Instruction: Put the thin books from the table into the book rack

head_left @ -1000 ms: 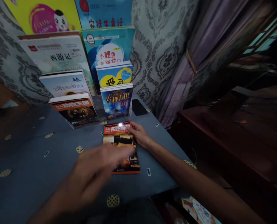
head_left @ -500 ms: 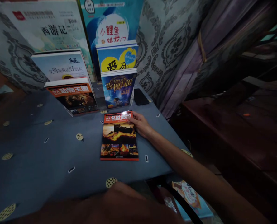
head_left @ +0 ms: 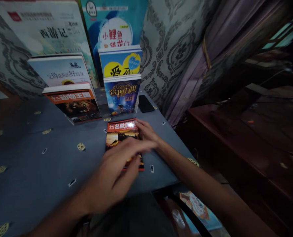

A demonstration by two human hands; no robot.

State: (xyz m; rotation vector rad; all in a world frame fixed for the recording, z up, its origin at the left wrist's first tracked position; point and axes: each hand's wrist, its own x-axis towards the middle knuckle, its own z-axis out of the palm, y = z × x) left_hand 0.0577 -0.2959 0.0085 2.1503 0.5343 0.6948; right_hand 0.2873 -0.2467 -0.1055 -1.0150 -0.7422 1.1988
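Note:
A book with an orange title band and a Great Wall picture (head_left: 120, 126) lies flat on the blue patterned tablecloth (head_left: 59, 158). My right hand (head_left: 147, 132) is at the book's upper right edge, its fingertips touching the cover's corner. Above the lower part of the cover is my left hand (head_left: 123, 164), blurred, with fingers stretched out to the right and thumb apart. It holds nothing and hides much of the picture. Whether it touches the book cannot be made out.
Behind stand books in two rows: a lion book (head_left: 80, 108), a pale blue one (head_left: 64, 70), a dark blue one (head_left: 121, 95), a yellow-and-blue one (head_left: 119, 65) and taller ones. A black phone (head_left: 145, 103) lies beside them. Another book (head_left: 198, 207) is below the table edge.
My left hand has come up from the bottom edge to over the book, its fingers now extended. My right hand stays at the book's upper right. The view has shifted slightly.

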